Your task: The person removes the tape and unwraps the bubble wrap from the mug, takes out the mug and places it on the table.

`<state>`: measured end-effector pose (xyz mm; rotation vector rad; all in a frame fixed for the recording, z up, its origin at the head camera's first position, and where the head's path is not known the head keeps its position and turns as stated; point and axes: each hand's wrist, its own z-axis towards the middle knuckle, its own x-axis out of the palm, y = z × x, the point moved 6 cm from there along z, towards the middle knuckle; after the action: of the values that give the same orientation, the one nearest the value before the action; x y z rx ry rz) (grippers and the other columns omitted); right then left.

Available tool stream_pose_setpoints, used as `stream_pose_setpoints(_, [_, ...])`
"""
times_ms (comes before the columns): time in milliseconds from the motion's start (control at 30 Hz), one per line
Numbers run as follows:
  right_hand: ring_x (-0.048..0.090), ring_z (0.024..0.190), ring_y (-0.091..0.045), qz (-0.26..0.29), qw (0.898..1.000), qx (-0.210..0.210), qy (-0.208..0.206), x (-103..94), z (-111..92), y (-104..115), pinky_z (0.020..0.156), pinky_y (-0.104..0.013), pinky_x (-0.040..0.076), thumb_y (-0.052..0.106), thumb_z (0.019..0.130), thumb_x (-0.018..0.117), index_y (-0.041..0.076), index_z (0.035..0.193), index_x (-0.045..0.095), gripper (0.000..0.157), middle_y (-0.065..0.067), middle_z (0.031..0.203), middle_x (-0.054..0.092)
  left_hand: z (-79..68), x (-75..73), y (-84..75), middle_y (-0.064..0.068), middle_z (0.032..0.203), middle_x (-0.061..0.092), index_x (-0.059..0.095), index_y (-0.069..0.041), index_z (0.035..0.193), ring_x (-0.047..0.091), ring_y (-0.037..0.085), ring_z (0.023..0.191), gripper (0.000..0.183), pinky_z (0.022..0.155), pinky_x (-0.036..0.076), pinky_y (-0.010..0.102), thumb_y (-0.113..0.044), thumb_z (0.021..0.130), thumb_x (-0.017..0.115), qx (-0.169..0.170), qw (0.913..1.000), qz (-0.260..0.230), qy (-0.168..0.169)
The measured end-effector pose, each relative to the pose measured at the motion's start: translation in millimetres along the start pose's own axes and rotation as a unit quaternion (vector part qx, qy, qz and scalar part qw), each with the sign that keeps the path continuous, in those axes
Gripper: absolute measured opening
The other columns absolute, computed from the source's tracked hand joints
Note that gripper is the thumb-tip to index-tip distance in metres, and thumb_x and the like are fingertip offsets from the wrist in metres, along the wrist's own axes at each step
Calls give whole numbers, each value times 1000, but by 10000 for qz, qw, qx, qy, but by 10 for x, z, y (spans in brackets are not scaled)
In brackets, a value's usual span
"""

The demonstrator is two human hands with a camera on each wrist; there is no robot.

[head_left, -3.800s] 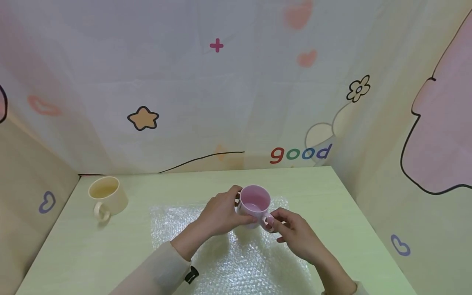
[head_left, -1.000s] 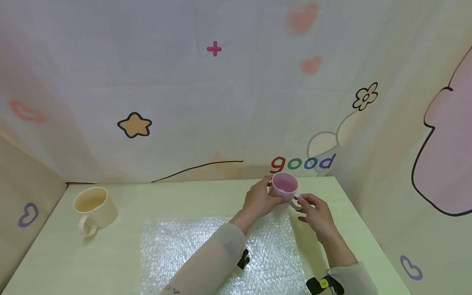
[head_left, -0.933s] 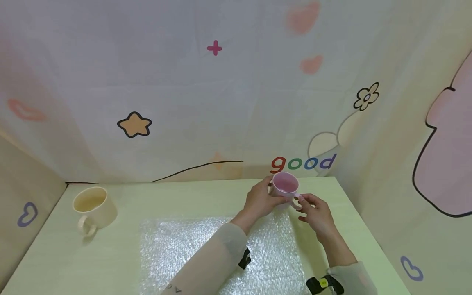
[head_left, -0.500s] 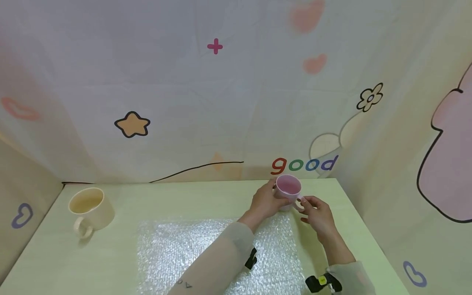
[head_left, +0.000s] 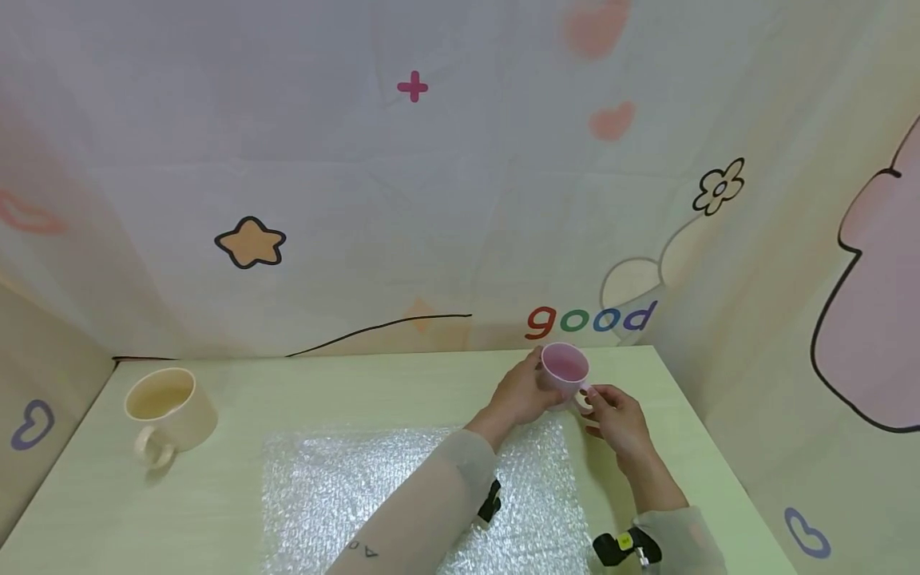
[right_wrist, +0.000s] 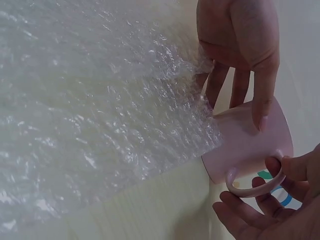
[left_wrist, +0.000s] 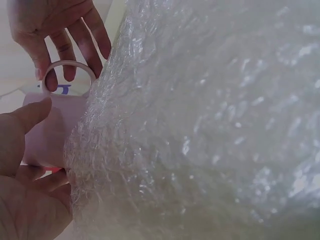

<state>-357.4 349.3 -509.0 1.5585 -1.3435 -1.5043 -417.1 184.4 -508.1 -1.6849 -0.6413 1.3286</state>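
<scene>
A pink mug [head_left: 565,369] stands upright at the far right corner of a bubble wrap sheet [head_left: 345,479]. My left hand [head_left: 519,393] grips the mug's body from the left, its thumb across the near side and the other fingers behind. With thumb and forefinger, my right hand [head_left: 624,422] pinches the mug's handle [right_wrist: 245,192]; its remaining fingers stay spread below. In the left wrist view the mug [left_wrist: 57,127] sits right at the wrap's edge, which overlaps part of it. Clear and wrinkled, the wrap lies flat under my left forearm.
A cream-yellow mug [head_left: 180,415] stands at the table's far left, its handle toward me. The pale green-yellow table [head_left: 216,511] ends at a printed curtain [head_left: 345,200] behind, and more curtain rises at both sides. Black straps circle both wrists.
Since the earliest frame, both hands have carried the pink mug from the middle of the wrap to its far right corner. Over the last second, hands and mug have shifted only slightly.
</scene>
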Motion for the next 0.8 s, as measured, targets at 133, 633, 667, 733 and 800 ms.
stream_pose_setpoints(133, [65,96,-13,38,9999,33,143,8,7,-6,88,-38,61,24,111,48,-6,132,55,37,-10,118,64,-28,-9,31,12,159,49,27,-15,165,49,33,146,92,119,41,56,-29,91,80,3,9999,35,129])
stream_pose_setpoints(633, [59,116,-30,-261,9992,101,270,-30,-59,13,88,-36,56,21,112,43,-4,145,47,42,-26,136,55,-190,-210,110,14,165,41,28,-11,163,41,35,152,83,122,37,55,-36,96,70,-80,9994,270,207])
stream_pose_setpoints(667, [59,116,-30,-306,9992,55,252,-42,-65,21,87,-34,55,20,111,43,-3,147,47,43,-27,138,54,-200,-227,105,14,164,41,29,-10,163,41,35,151,82,122,37,55,-36,97,70,-53,9993,303,205])
stream_pose_setpoints(733, [56,120,-31,-426,9989,-23,212,-69,-76,33,88,-33,52,20,111,43,-1,149,47,44,-27,142,52,-220,-257,93,15,164,41,30,-10,163,41,35,151,81,122,37,54,-34,97,70,1,9992,341,219])
stream_pose_setpoints(800, [52,125,-34,-553,9983,-83,159,-92,-86,52,92,-37,49,21,111,44,1,151,45,45,-28,147,50,-239,-288,75,15,164,42,31,-10,162,41,34,151,80,122,37,54,-34,98,71,48,9990,375,226])
